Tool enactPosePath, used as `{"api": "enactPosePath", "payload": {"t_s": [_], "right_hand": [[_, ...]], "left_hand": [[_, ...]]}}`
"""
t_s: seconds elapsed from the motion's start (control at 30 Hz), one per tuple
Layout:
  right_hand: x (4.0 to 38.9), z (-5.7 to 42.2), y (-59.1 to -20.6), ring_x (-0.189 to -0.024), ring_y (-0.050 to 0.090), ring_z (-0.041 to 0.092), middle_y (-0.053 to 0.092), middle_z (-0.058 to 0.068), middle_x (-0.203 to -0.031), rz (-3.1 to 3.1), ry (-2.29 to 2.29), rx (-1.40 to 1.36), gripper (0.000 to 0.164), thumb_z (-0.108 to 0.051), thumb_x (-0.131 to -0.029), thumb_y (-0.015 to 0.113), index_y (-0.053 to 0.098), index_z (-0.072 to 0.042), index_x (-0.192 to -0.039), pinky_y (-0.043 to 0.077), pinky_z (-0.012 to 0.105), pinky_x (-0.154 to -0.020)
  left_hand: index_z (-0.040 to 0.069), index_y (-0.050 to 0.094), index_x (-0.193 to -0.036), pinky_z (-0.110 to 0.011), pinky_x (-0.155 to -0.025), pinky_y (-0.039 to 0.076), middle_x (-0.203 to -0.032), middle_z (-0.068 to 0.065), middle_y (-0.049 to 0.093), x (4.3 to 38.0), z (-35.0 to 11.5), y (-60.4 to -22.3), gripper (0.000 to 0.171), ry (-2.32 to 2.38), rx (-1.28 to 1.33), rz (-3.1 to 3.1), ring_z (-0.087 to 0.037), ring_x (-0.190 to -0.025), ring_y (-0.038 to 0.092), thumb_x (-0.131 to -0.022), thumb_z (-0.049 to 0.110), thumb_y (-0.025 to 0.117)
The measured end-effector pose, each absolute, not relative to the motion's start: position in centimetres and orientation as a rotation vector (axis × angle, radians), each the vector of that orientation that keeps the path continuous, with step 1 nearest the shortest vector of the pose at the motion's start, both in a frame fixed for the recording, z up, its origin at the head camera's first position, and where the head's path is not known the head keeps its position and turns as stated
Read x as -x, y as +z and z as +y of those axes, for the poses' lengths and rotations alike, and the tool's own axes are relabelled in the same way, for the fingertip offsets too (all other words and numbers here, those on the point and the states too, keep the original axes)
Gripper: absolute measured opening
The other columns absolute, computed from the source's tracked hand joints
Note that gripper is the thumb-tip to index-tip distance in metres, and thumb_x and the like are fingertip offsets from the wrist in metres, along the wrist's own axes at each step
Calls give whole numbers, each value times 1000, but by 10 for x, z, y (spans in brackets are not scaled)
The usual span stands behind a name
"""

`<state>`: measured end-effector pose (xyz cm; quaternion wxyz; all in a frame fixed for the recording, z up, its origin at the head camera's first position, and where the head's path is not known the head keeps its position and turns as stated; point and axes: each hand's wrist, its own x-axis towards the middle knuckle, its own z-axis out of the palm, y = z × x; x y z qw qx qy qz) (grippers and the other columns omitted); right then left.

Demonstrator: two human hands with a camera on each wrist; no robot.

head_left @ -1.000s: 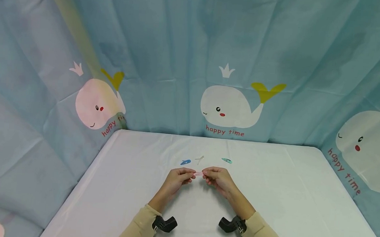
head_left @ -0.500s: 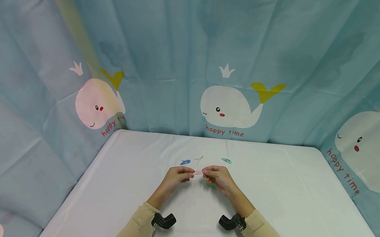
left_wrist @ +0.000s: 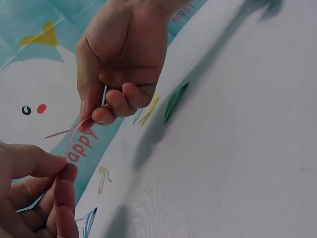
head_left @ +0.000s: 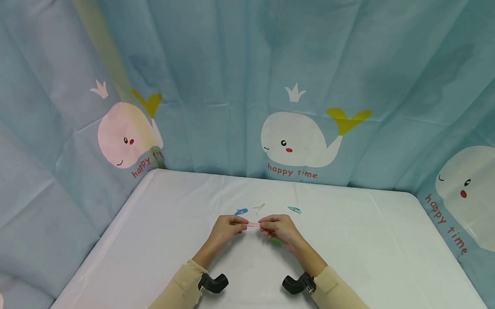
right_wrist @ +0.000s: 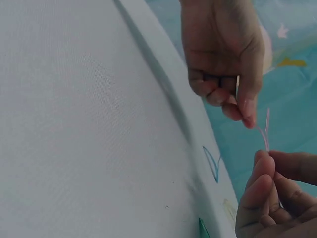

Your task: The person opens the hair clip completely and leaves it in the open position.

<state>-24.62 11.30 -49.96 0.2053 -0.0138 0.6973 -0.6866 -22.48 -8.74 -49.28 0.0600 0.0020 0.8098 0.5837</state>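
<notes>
Both hands meet over the white table, pinching a thin pink snap hair clip [head_left: 253, 224] stretched between them. My left hand [head_left: 227, 228] holds one end between thumb and forefinger. At the other end, my right hand [head_left: 281, 231] pinches it the same way. In the left wrist view the pink clip [left_wrist: 68, 134] is popped open, its two parts spread into a V. A green hair clip [head_left: 275, 242] lies on the table, partly hidden below my right hand. Farther off lie a blue clip [head_left: 241, 211], a cream clip [head_left: 259, 206] and a teal clip [head_left: 295, 209].
A yellow clip [left_wrist: 149, 110] shows on the table beside the green clip in the left wrist view. The white cloth-covered table [head_left: 372, 254] reaches back to a blue curtain [head_left: 218, 78] printed with whales. Black wrist cameras [head_left: 213, 283] sit at both cuffs.
Both hands have drifted slightly left with the pink clip still between them. The green clip has come into sight below my right hand. The other clips lie as before.
</notes>
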Motion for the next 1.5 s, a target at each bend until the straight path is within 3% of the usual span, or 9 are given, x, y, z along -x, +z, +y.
{"api": "enactPosePath", "payload": {"t_s": [0.47,0.77,1.13,1.5], "right_hand": [[269,76,-503,-53,53,8,63,-3,-64,2218,-1732,84,14,-7,-83,72,74,4,-92,45,22,-54],[271,56,-505,-51,52,9,63,-2,-64,2328,-1598,109,9,-7,-85,71,75,0,-88,44,19,-51],[268,36,-504,-46,50,7,59,-1,-56,2453,-1473,124,4,-1,-79,72,74,3,-78,42,17,-45],[267,35,-505,-47,51,8,62,2,-55,2499,-1418,126,7,0,-78,73,73,1,-72,41,18,-44]], "left_hand": [[3,75,-91,-24,-62,43,-80,-5,68,241,-113,-497,10,1480,66,2650,-13,-70,55,-84,6,68],[4,76,-91,-24,-61,42,-81,-5,69,245,-128,-501,11,1367,99,2718,-13,-70,54,-84,8,68],[5,75,-86,-24,-59,38,-80,-5,69,249,-131,-505,7,1163,111,2798,-15,-70,52,-84,9,71],[7,76,-86,-31,-63,47,-83,-7,72,247,-129,-503,8,1013,45,2902,-17,-71,59,-85,9,68]]}}
